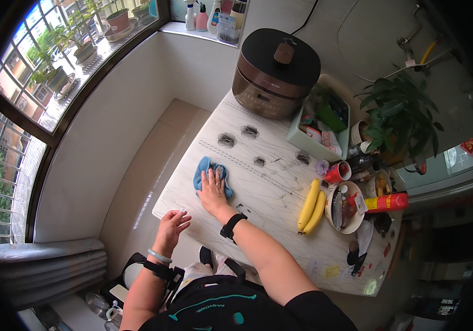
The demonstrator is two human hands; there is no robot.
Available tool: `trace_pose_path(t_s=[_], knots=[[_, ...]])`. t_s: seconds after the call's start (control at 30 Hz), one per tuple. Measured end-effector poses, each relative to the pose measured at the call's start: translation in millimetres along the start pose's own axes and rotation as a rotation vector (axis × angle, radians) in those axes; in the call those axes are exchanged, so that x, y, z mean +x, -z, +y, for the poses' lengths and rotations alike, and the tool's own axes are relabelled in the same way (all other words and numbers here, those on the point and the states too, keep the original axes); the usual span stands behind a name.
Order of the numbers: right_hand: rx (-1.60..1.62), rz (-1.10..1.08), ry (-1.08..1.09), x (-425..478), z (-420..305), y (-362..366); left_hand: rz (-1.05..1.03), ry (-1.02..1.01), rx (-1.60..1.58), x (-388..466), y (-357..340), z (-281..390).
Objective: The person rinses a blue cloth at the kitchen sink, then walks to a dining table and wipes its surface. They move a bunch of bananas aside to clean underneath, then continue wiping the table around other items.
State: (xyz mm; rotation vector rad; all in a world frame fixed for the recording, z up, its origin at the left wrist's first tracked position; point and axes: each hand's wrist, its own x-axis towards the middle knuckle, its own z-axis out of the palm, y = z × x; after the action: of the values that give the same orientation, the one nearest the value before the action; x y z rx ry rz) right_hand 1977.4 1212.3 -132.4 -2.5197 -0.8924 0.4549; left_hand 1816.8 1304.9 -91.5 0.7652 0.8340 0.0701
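My right hand (213,191) lies flat on a crumpled blue cloth (201,173), pressing it against the table with the fingers stretched forward. The cloth rests on a white marble-patterned table (257,186) printed with dark flowers, towards its left edge. Just off the table's near left corner hangs my left hand (172,226), fingers curled. A small white thing (183,211) shows at its thumb and fingertips, too small to identify.
A brown electric pressure cooker (278,74) stands at the far end beside a pale green bin (317,145) of packets. Two bananas (312,207), a red cup (338,172), a bowl (360,225) and a red-and-yellow can (386,202) line the right side, near a leafy plant (394,111).
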Motion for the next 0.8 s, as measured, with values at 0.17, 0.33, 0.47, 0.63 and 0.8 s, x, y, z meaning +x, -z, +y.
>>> trace_pose_path(t_s=[0.17, 0.33, 0.47, 0.63, 0.8], knots=[[0.049, -0.024, 0.16, -5, 11, 14, 0.003, 0.009, 0.001, 9, 0, 2], [-0.007, 0.136, -0.116, -8, 91, 57, -0.042, 0.038, 0.031, 28, -23, -1], [-0.095, 0.231, -0.396, -20, 181, 94, -0.065, 0.081, 0.098, 43, -39, -7], [-0.033, 0.417, -0.704, -18, 238, 114, -0.048, 0.122, 0.185, 53, -46, -9], [-0.082, 0.316, -0.717, 25, 216, 96, -0.081, 0.145, 0.211, 57, -42, -10]])
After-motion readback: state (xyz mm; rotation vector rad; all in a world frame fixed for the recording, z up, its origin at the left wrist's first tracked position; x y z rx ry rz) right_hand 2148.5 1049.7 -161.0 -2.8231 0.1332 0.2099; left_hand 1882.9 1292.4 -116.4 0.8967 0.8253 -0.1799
